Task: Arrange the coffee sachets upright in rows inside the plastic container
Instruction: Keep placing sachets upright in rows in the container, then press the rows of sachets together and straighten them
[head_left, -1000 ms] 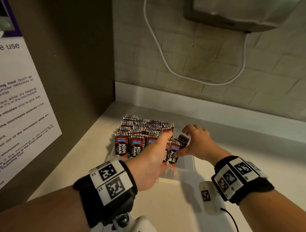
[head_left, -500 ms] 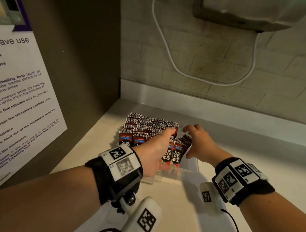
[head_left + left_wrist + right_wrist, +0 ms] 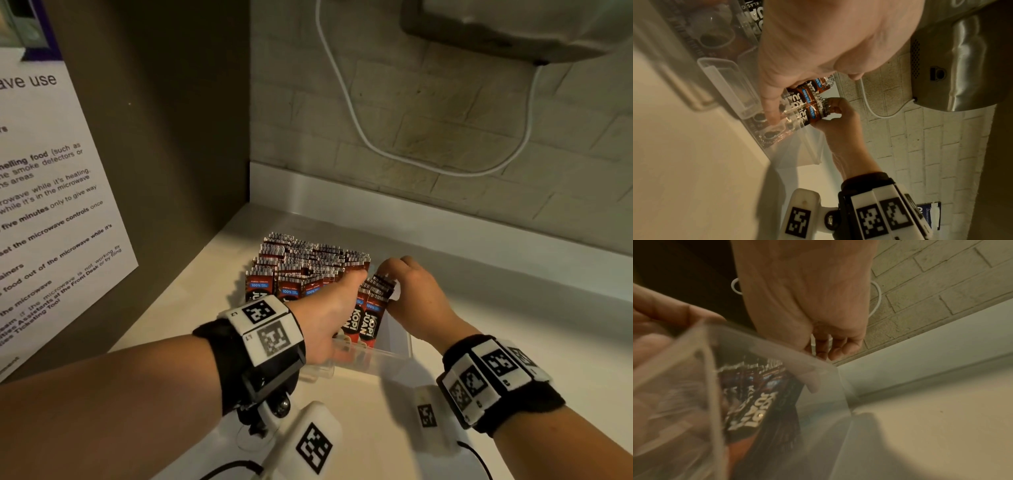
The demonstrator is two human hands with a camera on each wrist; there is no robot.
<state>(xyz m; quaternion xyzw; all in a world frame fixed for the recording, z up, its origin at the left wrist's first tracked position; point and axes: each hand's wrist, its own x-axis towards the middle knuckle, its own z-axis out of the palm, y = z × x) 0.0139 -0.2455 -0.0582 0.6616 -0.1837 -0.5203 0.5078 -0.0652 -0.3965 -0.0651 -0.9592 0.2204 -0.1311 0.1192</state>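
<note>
Red and black coffee sachets (image 3: 305,260) stand upright in rows in the left part of a clear plastic container (image 3: 399,337). At the container's front right, a bundle of sachets (image 3: 371,313) leans slightly. My right hand (image 3: 409,291) curls its fingers round the top of this bundle (image 3: 818,107). My left hand (image 3: 334,305) reaches into the container, with a straight finger (image 3: 772,107) lying on the bundle's front face and the thumb up by the rows. In the right wrist view the sachets (image 3: 760,410) show blurred through the container wall (image 3: 818,369).
The container sits on a pale counter (image 3: 513,325) in a corner. A dark side panel with a printed notice (image 3: 51,205) stands to the left, and a brick wall (image 3: 445,120) is behind. A white cable (image 3: 359,130) hangs from a metal appliance (image 3: 513,27) above.
The bundle at the front right now stands more upright. My left hand has pushed further into the container against it, and the right hand keeps hold of its top.
</note>
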